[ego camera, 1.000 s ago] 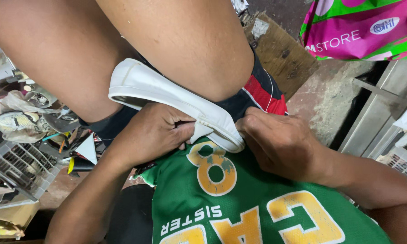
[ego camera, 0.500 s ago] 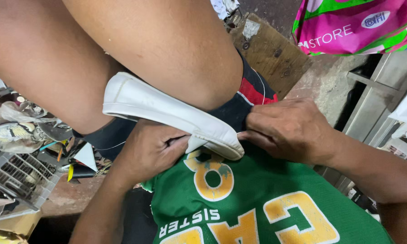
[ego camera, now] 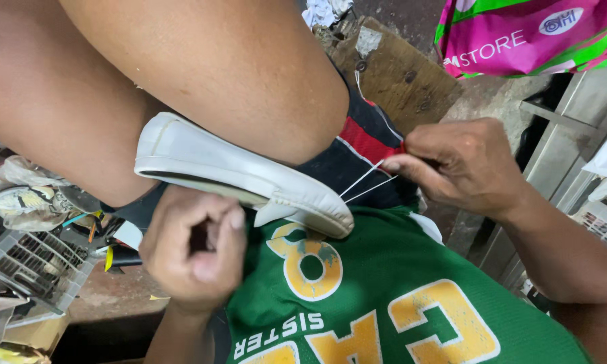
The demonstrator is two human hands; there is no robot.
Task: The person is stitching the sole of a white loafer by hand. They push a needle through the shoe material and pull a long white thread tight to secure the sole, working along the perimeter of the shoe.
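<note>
shoe (ego camera: 243, 178) sits wedged between the knees, resting on the lap. left hand (ego camera: 192, 249) just under it, right hand (ego camera: 462, 165) off to its right, thread (ego camera: 367, 183) running between shoe and that hand. wire basket (ego camera: 27, 266) far left.

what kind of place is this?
Likely a cramped shoe-repair spot: a white shoe wedged between the knees, right hand pulling thread from it, worn shoes and a wire rack alongside.

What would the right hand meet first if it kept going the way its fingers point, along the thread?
Probably the toe of the white shoe: the right hand pinches the taut white thread, its fingers aimed along it toward that toe. Depth is unclear, so the dark shorts beneath might come first.
</note>
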